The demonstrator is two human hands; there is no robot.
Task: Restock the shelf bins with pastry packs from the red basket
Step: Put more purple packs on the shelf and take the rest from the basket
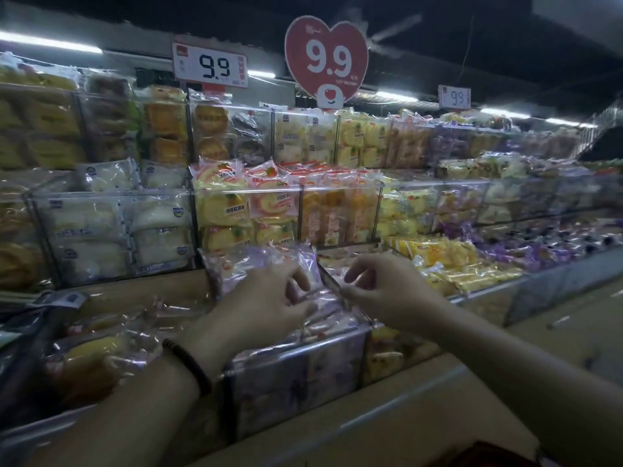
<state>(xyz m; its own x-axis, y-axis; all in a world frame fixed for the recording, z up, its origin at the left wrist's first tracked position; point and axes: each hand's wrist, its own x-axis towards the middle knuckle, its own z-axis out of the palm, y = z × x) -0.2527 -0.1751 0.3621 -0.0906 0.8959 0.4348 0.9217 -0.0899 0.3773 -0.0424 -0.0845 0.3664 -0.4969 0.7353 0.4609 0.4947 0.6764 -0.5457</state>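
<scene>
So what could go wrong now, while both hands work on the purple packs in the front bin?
The purple packs are heaped above the rim of the clear bin, so one may slide off the front. The left hand and right hand work close at the divider; squeezing might crush soft pastries.

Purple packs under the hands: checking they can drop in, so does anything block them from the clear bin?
Nothing visible does. The left hand grips the purple packs directly above the clear bin, which is already heaped to its rim.
</scene>
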